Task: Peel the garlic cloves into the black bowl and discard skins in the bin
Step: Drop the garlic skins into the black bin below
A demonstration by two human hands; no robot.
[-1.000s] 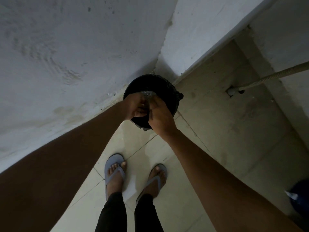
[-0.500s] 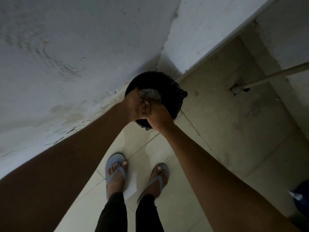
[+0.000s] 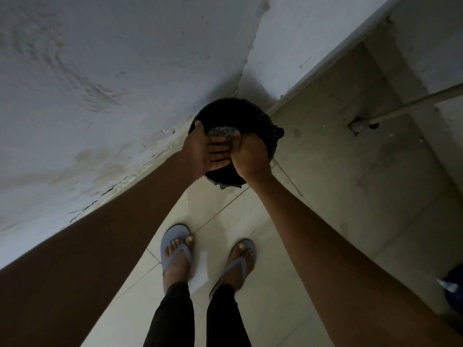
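Note:
A black bin [image 3: 260, 126] stands on the floor in the corner of two walls. Both my hands hover over its mouth. My left hand [image 3: 203, 149] lies palm up with straight fingers pointing right. A grey clump of garlic skins [image 3: 221, 131] sits at that hand's far edge, above the bin's opening. My right hand [image 3: 250, 157] shows its back, and its thumb side touches the clump. Its fingers curl down out of sight against the left fingertips. No black bowl or garlic cloves are in view.
A stained white wall [image 3: 100, 83] runs close on the left. A ribbed hose [image 3: 411, 106] enters a floor fitting at the right. My feet in blue sandals [image 3: 175, 251] stand on pale tiles, a white scrap [image 3: 199, 274] between them. A dark blue object [image 3: 454, 286] sits at the right edge.
My left hand has opened flat, its fingers now showing palm up. The skin clump has shifted slightly further over the bin's opening. The view has drifted a little.

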